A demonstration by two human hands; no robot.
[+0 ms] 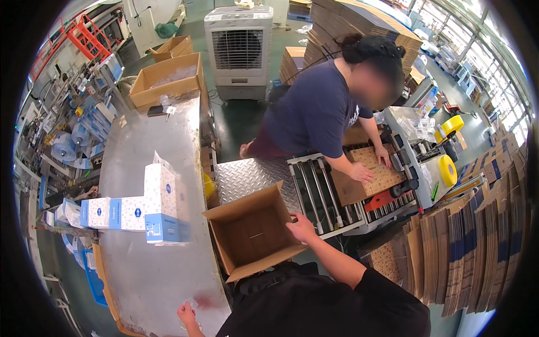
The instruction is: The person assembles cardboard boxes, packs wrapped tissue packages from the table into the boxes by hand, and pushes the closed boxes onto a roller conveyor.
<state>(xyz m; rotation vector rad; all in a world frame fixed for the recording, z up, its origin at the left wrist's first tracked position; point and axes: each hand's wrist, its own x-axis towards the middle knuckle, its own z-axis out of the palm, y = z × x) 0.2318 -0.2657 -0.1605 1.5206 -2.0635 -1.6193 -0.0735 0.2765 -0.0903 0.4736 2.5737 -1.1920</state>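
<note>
Where the steel tabletop (157,269) meets its near edge, the left hand (187,314) rests flat, fingers loose, grasping nothing. The right hand (301,227) grips the right wall of one open, empty carton (252,231), tipped toward the tabletop's right edge, likely to steady it. Farther along the left edge: roughly five blue-and-white boxes (160,205), one upright. Beyond, a co-worker's two hands (362,171) press a flat carton on the roller conveyor (323,194).

Packing factory: roller conveyor (331,196), flat carton stacks (477,247), tape rolls (447,170).
</note>
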